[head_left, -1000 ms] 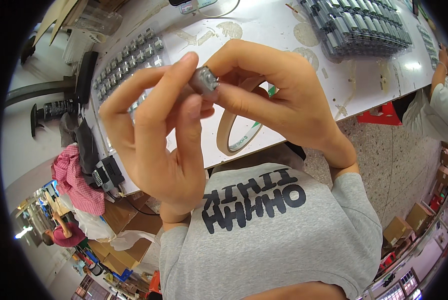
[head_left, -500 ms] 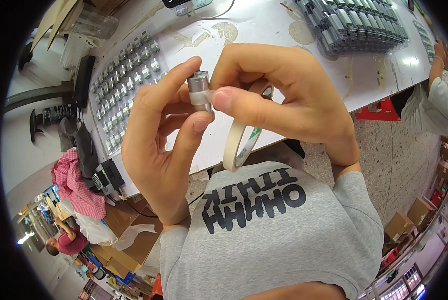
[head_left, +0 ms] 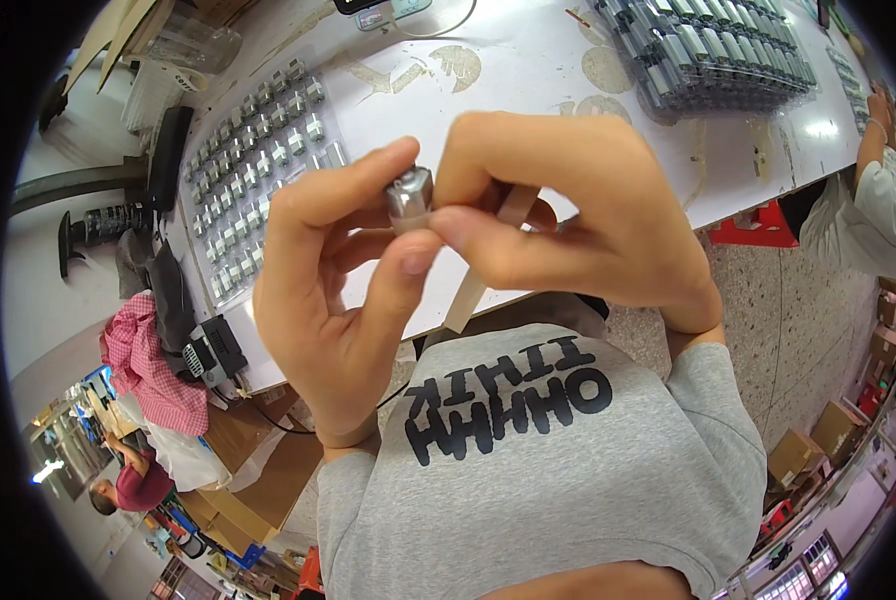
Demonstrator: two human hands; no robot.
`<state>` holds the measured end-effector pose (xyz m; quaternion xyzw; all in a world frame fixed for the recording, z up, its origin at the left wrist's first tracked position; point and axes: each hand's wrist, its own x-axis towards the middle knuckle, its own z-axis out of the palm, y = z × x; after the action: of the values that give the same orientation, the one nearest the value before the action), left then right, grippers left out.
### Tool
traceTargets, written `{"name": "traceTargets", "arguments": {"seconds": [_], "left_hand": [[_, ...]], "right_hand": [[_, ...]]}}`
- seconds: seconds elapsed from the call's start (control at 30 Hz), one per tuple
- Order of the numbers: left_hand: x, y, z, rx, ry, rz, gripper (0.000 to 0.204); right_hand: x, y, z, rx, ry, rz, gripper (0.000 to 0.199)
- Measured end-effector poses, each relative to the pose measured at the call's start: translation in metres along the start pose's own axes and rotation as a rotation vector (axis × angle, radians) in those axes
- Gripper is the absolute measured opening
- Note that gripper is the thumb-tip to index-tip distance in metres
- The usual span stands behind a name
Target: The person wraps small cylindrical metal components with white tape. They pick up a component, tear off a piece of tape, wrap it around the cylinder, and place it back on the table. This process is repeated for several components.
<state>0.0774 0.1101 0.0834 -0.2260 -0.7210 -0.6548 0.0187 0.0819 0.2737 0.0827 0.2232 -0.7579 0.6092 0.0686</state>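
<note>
My left hand [head_left: 320, 290] pinches a small shiny metal cylinder [head_left: 409, 196] between thumb and fingers, its stepped end facing up. A pale band of tape lies round the cylinder's lower part, partly covered by my fingertips. My right hand [head_left: 593, 215] is closed on a roll of masking tape [head_left: 468, 298], which hangs edge-on below the palm. The right thumb and forefinger press together against the cylinder's side, at the tape. Both hands are held above the table's near edge.
A clear tray [head_left: 334, 120] with rows of similar metal cylinders lies on the white table [head_left: 528, 75] at left. Stacked filled trays [head_left: 713, 60] stand at far right. A black device [head_left: 215, 350] sits at the left edge. Another person's arm [head_left: 876, 140] shows at right.
The cylinder has tilted and sunk slightly, and both hands have shifted a little lower. The tape roll has turned from showing its ring to edge-on.
</note>
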Motion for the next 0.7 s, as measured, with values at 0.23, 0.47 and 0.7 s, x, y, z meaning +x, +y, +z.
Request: {"name": "traceTargets", "arguments": {"seconds": [0.23,0.47,0.7], "left_hand": [[0.008,-0.008,-0.018,-0.336,-0.241,-0.190,0.027],[-0.001,-0.027,-0.026,-0.479,-0.350,-0.307,0.020],[-0.012,-0.056,-0.025,-0.541,-0.110,-0.534,0.023]], "right_hand": [[0.002,-0.002,0.008,-0.567,-0.016,-0.569,0.015],[0.003,-0.001,0.020,-0.840,-0.083,-0.870,0.012],[-0.006,0.007,0.044,-0.627,-0.274,-0.978,0.013]]}}
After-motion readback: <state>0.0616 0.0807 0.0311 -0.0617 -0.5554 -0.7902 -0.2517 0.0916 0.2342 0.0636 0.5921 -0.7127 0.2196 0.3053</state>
